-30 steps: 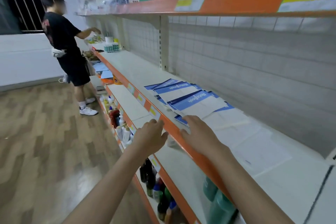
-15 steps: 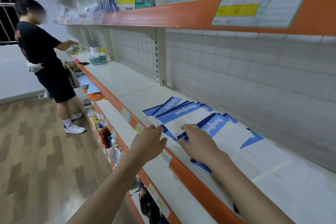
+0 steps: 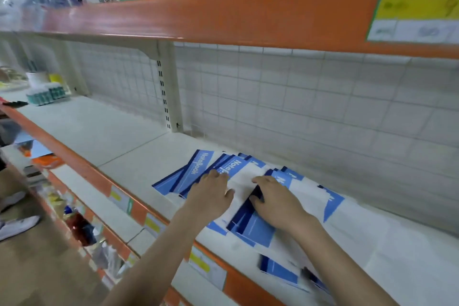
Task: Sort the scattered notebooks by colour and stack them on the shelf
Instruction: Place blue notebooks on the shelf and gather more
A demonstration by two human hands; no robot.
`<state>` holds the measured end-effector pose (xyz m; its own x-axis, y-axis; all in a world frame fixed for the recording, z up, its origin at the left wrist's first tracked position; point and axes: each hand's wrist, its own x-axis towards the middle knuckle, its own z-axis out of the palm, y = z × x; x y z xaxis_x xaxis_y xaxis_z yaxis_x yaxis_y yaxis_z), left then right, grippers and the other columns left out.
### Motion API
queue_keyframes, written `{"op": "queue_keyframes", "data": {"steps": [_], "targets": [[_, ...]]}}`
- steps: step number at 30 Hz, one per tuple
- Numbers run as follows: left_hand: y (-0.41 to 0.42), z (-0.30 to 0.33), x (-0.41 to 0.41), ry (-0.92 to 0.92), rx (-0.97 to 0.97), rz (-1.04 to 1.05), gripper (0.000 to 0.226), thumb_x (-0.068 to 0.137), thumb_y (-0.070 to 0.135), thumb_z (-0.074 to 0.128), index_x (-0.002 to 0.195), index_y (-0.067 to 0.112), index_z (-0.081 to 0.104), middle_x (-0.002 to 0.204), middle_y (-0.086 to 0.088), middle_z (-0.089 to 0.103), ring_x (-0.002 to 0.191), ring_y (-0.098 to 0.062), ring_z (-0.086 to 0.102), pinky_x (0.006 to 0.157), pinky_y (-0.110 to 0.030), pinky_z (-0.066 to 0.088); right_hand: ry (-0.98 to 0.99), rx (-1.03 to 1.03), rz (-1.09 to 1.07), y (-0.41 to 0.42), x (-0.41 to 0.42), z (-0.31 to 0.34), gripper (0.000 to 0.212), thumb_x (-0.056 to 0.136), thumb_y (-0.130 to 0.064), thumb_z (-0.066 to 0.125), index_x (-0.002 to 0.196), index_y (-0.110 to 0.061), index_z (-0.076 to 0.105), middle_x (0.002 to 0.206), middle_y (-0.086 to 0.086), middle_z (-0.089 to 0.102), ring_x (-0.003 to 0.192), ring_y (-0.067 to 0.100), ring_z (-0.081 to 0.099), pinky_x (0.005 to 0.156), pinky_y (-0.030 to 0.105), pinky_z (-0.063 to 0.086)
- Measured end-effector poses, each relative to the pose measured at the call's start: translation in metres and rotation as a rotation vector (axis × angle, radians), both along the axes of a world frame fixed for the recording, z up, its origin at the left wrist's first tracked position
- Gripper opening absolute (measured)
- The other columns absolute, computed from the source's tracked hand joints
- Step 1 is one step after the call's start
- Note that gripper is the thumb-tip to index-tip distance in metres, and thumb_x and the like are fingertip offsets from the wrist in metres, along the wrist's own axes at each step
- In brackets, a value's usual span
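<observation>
The blue-and-white notebooks [image 3: 238,181] lie fanned and unstacked on the shelf [image 3: 104,136], pressed under the flat, open-fingered left hand [image 3: 211,194] and right hand [image 3: 275,202], so sorting is judged barely begun.

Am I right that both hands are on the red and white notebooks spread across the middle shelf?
Not quite. The notebooks are blue and white, not red and white, as the head view shows. The rest holds: the left hand and the right hand both rest on them, and they lie spread across the middle shelf.
</observation>
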<state>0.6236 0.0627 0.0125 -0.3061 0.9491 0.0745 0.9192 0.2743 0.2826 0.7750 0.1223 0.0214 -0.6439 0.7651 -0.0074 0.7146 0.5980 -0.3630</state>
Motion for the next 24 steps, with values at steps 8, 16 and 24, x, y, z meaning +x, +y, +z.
{"op": "queue_keyframes", "data": {"steps": [8,16,24], "targets": [[0.061,0.0,-0.022,0.053,-0.024,-0.309,0.041,0.098,0.036,0.039,0.135,0.018,0.045,0.135,-0.003,0.045,0.124,-0.021,0.045,0.101,-0.04,0.041,-0.02,0.018,-0.467,0.02,-0.011,-0.005,0.03,0.096,-0.036,0.04,0.118,-0.018,0.049,0.121,0.003,0.053,0.111,0.024,0.053,0.093,0.039,0.045],[0.08,-0.014,-0.03,0.04,-0.003,-0.526,0.032,0.095,0.026,0.04,0.123,0.024,0.055,0.125,0.0,0.048,0.118,-0.022,0.044,0.099,-0.043,0.039,-0.161,0.04,-0.75,0.015,-0.04,-0.015,0.048,0.091,-0.054,0.044,0.118,-0.014,0.048,0.116,0.004,0.052,0.107,0.023,0.053,0.086,0.037,0.046],[0.087,-0.036,-0.023,-0.134,0.176,-0.504,0.025,0.096,0.034,0.044,0.116,0.029,0.057,0.12,0.007,0.049,0.118,-0.015,0.043,0.105,-0.032,0.029,-0.05,0.095,-0.842,0.009,-0.047,-0.016,0.042,0.086,-0.053,0.051,0.102,-0.015,0.052,0.102,0.002,0.06,0.092,0.022,0.06,0.072,0.03,0.046]]}}
